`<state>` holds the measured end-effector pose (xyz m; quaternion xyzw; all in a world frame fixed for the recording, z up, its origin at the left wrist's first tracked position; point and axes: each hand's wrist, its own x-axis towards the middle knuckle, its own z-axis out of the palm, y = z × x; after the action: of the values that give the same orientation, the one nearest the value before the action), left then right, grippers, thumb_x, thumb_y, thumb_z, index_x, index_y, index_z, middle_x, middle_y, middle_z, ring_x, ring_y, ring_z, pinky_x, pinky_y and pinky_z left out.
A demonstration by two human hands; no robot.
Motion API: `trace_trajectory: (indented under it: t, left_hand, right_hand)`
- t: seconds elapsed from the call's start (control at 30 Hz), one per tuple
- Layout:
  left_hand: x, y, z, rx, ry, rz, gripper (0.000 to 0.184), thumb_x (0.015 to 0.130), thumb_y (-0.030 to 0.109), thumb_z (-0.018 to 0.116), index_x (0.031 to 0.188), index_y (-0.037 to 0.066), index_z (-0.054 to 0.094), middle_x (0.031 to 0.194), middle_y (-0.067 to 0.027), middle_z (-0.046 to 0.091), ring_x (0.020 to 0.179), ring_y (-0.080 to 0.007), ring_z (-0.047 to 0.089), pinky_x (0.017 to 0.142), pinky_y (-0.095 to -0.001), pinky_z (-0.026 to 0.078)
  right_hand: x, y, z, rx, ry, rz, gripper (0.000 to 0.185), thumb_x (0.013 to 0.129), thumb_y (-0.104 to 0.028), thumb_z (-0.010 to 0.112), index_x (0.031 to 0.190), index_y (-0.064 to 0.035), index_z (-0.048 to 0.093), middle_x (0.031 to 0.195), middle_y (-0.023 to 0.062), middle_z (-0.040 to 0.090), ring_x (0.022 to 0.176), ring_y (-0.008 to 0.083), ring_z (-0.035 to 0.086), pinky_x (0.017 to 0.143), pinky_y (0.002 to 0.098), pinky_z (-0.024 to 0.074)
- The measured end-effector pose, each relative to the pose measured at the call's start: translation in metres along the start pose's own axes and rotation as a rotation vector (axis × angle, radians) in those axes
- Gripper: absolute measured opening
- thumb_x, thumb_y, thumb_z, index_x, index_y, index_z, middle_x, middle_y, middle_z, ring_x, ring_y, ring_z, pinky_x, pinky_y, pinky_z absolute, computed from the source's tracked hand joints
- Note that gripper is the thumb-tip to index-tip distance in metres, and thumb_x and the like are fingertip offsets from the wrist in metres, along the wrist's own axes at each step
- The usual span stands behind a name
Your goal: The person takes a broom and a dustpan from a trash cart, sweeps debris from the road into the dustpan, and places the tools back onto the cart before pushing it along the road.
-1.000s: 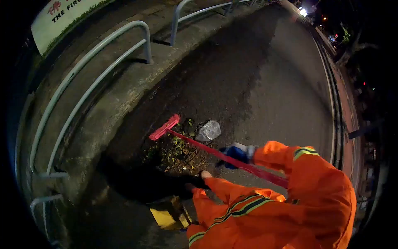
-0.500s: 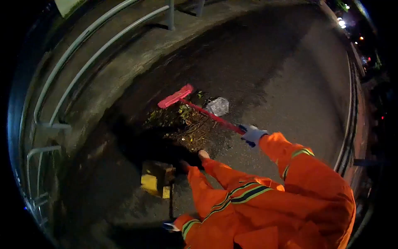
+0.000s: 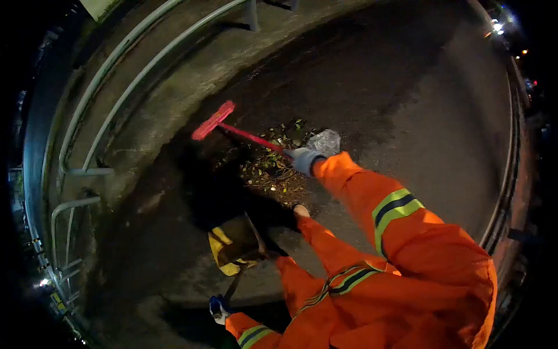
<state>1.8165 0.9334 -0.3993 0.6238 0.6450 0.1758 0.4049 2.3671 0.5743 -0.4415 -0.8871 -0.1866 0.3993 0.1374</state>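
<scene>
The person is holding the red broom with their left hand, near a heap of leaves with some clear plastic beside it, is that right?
Not quite: the red broom is in the right hand, not the left, as the head view shows. The heap of leaves and the clear plastic beside it are as you say.

- Near the clock's centre, the right grip (image 3: pixel 303 161) wears a pale grey glove (image 3: pixel 300 157), darker at the wrist.
- At 7 o'clock, the left grip (image 3: pixel 218 309) wears a dark blue and whitish glove (image 3: pixel 220 316).
- At 4 o'clock, a loose bright-orange right sleeve (image 3: pixel 363 192), ringed by a yellow-green band (image 3: pixel 398 214) with a dark centre stripe.
- Between 6 and 7, an orange left sleeve (image 3: pixel 239 323), similarly banded.
- At 5, orange trousers (image 3: pixel 330 245).
- Toward 4:30, a creased orange jacket (image 3: pixel 424 294).
</scene>
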Motion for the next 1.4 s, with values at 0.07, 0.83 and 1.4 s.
trace_trajectory:
  t: [0.07,0.83,1.4]
  left_hand:
    - [0.002,0.02,0.005,0.357,-0.059,0.023,0.028,0.08,0.007,0.066,0.106,-0.003,0.064,0.095,-0.0134,0.067,0.084,-0.0189,0.063,0.074,-0.0334,0.051]
    - [0.332,0.26,0.181,0.48,-0.705,0.758,0.015,0.076,0.001,0.063,0.091,0.0,0.066,0.083,-0.0065,0.066,0.073,-0.0125,0.06,0.071,-0.0285,0.05]
    - [0.191,0.236,0.232,-0.319,-1.497,0.308,0.023,0.068,-0.019,0.056,0.086,-0.005,0.062,0.087,-0.0108,0.061,0.084,-0.0204,0.059,0.078,-0.0344,0.051]
  right_hand:
    - [0.036,-0.031,0.019,-0.037,-0.072,-0.003,0.066,0.081,-0.011,0.052,0.142,-0.0174,0.03,0.09,0.0191,0.065,0.076,0.0307,0.065,0.063,0.0423,0.0522]
    - [-0.205,0.091,-0.023,0.156,-0.124,1.009,0.02,0.085,-0.022,0.052,0.1,-0.0116,0.062,0.096,0.0111,0.067,0.086,0.0251,0.066,0.074,0.039,0.0527]
    - [-0.052,-0.226,0.159,-0.261,0.174,1.037,0.032,0.087,-0.018,0.051,0.117,-0.0079,0.054,0.09,0.0075,0.067,0.078,0.0247,0.066,0.06,0.0395,0.0512]
